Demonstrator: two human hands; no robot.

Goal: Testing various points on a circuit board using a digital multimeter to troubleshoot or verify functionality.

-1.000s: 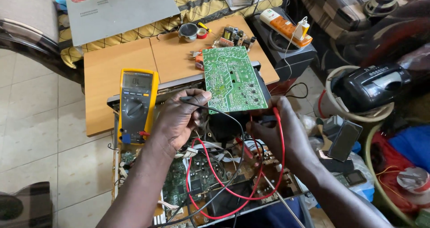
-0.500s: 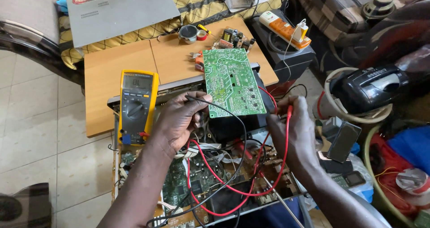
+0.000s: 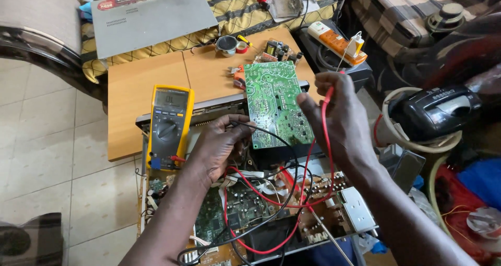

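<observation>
Sitting on the left, the yellow meter (image 3: 169, 126) is switched on. Next, the left hand (image 3: 219, 148) pinches the black wire (image 3: 271, 135) against the green board (image 3: 276, 104) — testing looks underway, not finished. Beside it, the right hand (image 3: 334, 120) grips the red wire (image 3: 327, 125).

one yellow multimeter (image 3: 169, 126), one upright green circuit board (image 3: 276, 104) (solder side), two hands (image 3: 219, 146)

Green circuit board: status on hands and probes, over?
Left hand pinches black probe lead at green circuit board lower-left edge. Right hand holds red probe lead at board's right edge. Yellow multimeter left of board; leads tangle over the open chassis.
</observation>
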